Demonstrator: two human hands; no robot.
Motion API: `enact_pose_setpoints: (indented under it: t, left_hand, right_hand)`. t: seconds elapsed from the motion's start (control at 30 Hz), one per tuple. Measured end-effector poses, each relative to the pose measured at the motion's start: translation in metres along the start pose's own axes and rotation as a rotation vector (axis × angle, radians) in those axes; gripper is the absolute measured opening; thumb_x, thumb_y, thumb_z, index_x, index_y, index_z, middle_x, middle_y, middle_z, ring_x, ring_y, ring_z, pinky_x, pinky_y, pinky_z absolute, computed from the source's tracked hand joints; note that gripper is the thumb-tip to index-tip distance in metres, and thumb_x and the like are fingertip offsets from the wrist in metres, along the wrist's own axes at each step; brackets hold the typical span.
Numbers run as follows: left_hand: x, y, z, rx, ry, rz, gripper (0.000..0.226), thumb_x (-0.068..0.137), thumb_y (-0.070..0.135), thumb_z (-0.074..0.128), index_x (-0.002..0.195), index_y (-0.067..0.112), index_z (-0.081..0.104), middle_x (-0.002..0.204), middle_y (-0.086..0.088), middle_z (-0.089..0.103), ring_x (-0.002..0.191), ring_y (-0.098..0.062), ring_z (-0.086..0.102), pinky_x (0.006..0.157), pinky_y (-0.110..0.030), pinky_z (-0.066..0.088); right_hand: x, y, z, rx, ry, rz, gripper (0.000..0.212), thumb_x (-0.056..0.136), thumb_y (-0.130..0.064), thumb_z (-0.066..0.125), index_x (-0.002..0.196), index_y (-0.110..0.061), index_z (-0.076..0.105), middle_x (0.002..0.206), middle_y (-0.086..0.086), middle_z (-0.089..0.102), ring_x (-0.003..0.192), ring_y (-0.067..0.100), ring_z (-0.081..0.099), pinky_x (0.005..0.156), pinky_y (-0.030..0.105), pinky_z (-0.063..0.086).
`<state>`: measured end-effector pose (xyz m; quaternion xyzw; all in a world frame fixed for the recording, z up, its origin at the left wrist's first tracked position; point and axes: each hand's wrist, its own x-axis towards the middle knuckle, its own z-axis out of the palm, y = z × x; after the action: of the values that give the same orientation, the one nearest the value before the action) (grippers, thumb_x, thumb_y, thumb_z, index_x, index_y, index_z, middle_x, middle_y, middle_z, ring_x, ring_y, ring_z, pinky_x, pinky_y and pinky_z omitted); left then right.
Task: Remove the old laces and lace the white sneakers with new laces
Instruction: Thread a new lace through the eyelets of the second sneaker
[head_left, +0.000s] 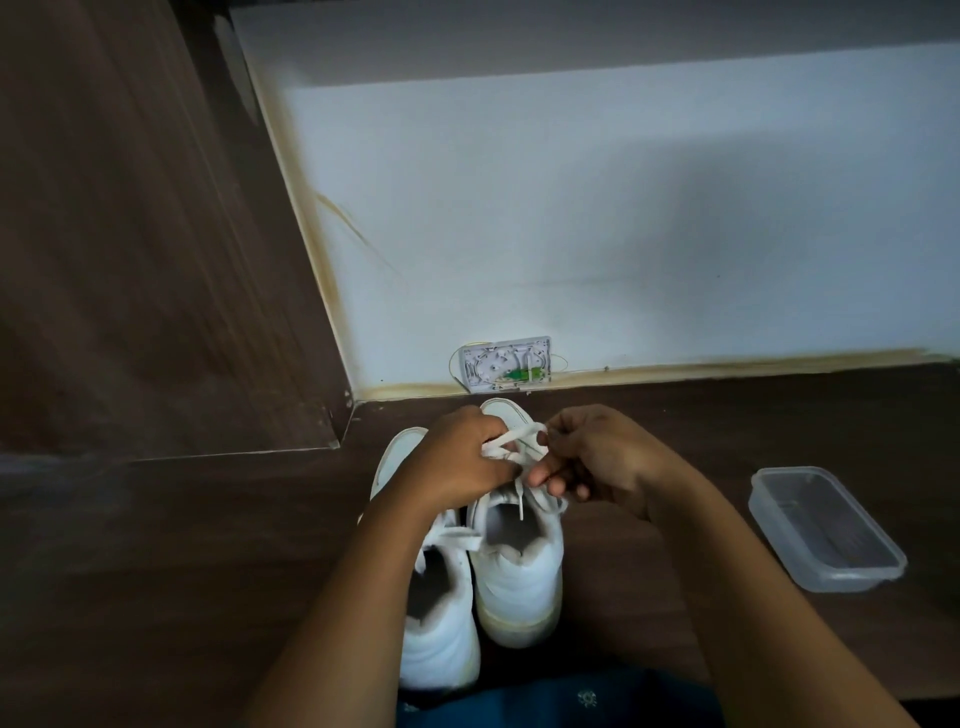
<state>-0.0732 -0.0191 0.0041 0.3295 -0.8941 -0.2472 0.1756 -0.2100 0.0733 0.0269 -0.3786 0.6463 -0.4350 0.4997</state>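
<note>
Blue cloth (561, 701) lies at bottom centre. Just above, two sneakers (519, 587) stand side by side on the bench (208, 545), heels nearest. Over the right one, the left hand (457, 460) and right hand (597, 457) hide its eyelets, each pinching the lace (514, 436). An empty tub (826, 530) sits at the right. A wall box (506, 364) is beyond the toes.

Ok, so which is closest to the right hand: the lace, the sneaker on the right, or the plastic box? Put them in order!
1. The lace: pinched in the right hand's own fingers, so it is touching.
2. The sneaker on the right: just below that hand.
3. The plastic box: off to the right side, well apart from the hand.
</note>
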Motion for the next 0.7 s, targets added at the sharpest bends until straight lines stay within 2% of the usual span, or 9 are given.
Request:
enact_pose_setpoints:
  t: [0.07, 0.1, 0.23, 0.3, 0.37, 0.43, 0.53, 0.6, 0.7]
  left_hand:
    - [0.0, -0.001, 0.0, -0.007, 0.021, 0.014, 0.008, 0.076, 0.013, 0.071, 0.079, 0.012, 0.064, 0.076, 0.005, 0.043, 0.072, -0.012, 0.048, 0.057, -0.015, 0.032]
    - [0.0, -0.002, 0.001, -0.027, 0.018, 0.011, 0.01, 0.076, 0.014, 0.072, 0.078, 0.012, 0.063, 0.076, 0.006, 0.042, 0.071, -0.011, 0.048, 0.057, -0.016, 0.033]
    - [0.002, -0.004, 0.004, -0.113, -0.01, -0.021, 0.015, 0.077, 0.01, 0.07, 0.081, -0.003, 0.064, 0.081, -0.008, 0.05, 0.077, -0.025, 0.057, 0.069, -0.039, 0.043]
    - [0.003, -0.005, 0.006, -0.147, -0.026, -0.05, 0.015, 0.078, 0.01, 0.069, 0.077, -0.003, 0.062, 0.078, -0.009, 0.049, 0.073, -0.021, 0.054, 0.065, -0.037, 0.041]
    - [0.004, -0.006, 0.006, -0.179, -0.055, -0.073, 0.017, 0.077, 0.014, 0.069, 0.067, 0.005, 0.057, 0.072, -0.006, 0.047, 0.066, -0.015, 0.047, 0.06, -0.031, 0.035]
    - [0.004, -0.007, 0.006, -0.257, -0.059, -0.104, 0.018, 0.068, 0.023, 0.067, 0.059, 0.015, 0.053, 0.066, -0.002, 0.048, 0.063, -0.012, 0.046, 0.06, -0.028, 0.035]
    - [0.003, -0.01, 0.005, -0.363, -0.054, -0.144, 0.015, 0.066, 0.027, 0.07, 0.069, 0.014, 0.065, 0.07, -0.004, 0.06, 0.067, -0.012, 0.052, 0.064, -0.028, 0.04]
    - [0.003, -0.01, 0.005, -0.376, -0.055, -0.155, 0.025, 0.063, 0.029, 0.067, 0.073, 0.006, 0.066, 0.068, -0.006, 0.057, 0.065, -0.013, 0.049, 0.063, -0.029, 0.038]
    - [0.004, -0.011, 0.006, -0.387, -0.057, -0.177, 0.014, 0.072, 0.02, 0.07, 0.07, 0.008, 0.063, 0.067, -0.006, 0.053, 0.064, -0.014, 0.047, 0.063, -0.029, 0.035]
  right_hand:
    - [0.001, 0.0, 0.003, 0.014, -0.005, -0.051, 0.023, 0.099, -0.002, 0.039, 0.08, -0.01, 0.05, 0.062, 0.006, 0.065, 0.043, 0.011, 0.05, 0.041, 0.02, 0.031]
    - [0.001, 0.002, 0.004, 0.004, 0.018, -0.089, 0.022, 0.097, -0.001, 0.043, 0.079, -0.011, 0.052, 0.062, 0.005, 0.062, 0.044, 0.01, 0.047, 0.042, 0.021, 0.03]
    - [0.004, 0.003, 0.006, -0.009, 0.105, -0.157, 0.019, 0.089, 0.003, 0.054, 0.076, -0.01, 0.06, 0.048, -0.002, 0.047, 0.034, 0.004, 0.032, 0.038, 0.014, 0.024]
    - [0.005, 0.002, 0.007, 0.051, 0.098, -0.118, 0.018, 0.087, 0.006, 0.052, 0.076, -0.006, 0.061, 0.049, 0.003, 0.048, 0.037, 0.01, 0.037, 0.037, 0.015, 0.03]
    - [0.005, 0.002, 0.007, 0.091, 0.081, -0.077, 0.024, 0.082, 0.014, 0.049, 0.071, -0.003, 0.061, 0.055, 0.01, 0.056, 0.046, 0.016, 0.048, 0.04, 0.018, 0.042]
    - [0.005, 0.004, 0.006, 0.048, 0.073, -0.074, 0.024, 0.075, 0.019, 0.051, 0.071, -0.001, 0.064, 0.06, 0.012, 0.06, 0.049, 0.017, 0.054, 0.044, 0.019, 0.048]
    - [0.005, 0.007, 0.008, -0.05, 0.081, -0.1, 0.015, 0.071, 0.015, 0.065, 0.079, 0.003, 0.066, 0.062, 0.013, 0.06, 0.043, 0.012, 0.055, 0.048, 0.019, 0.051]
    - [0.007, 0.008, 0.01, -0.111, 0.124, -0.115, 0.007, 0.073, 0.009, 0.068, 0.079, 0.004, 0.067, 0.063, 0.016, 0.063, 0.042, 0.013, 0.057, 0.051, 0.022, 0.052]
    - [0.01, 0.01, 0.009, -0.178, 0.194, -0.151, 0.004, 0.076, 0.008, 0.065, 0.076, 0.005, 0.065, 0.067, 0.021, 0.066, 0.045, 0.016, 0.061, 0.053, 0.026, 0.056]
